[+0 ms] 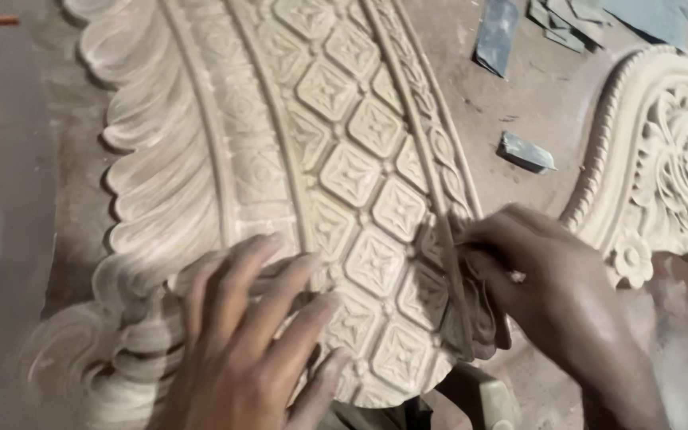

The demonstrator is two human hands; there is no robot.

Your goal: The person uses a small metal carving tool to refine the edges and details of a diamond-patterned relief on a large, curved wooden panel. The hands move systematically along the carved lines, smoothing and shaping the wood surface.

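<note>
A: Where's the carved wooden panel (312,159)?
B: Middle of the dusty work surface (535,103), running to its near edge.
A: Hands?
B: Left hand (248,350) flat on it, fingers spread, holding nothing. Right hand (551,287) pinches a thin tool (451,271) on the beaded border.
A: Nearby?
B: Second carved piece (670,159) at right edge; sandpaper scraps (525,153) at the far edge.

I see a second carved wooden piece (670,159) at right, grey sandpaper scraps (525,153) on the dusty counter (543,95), more scraps (497,36) farther back.

Matt, dusty carved wood panel (344,159)
</note>
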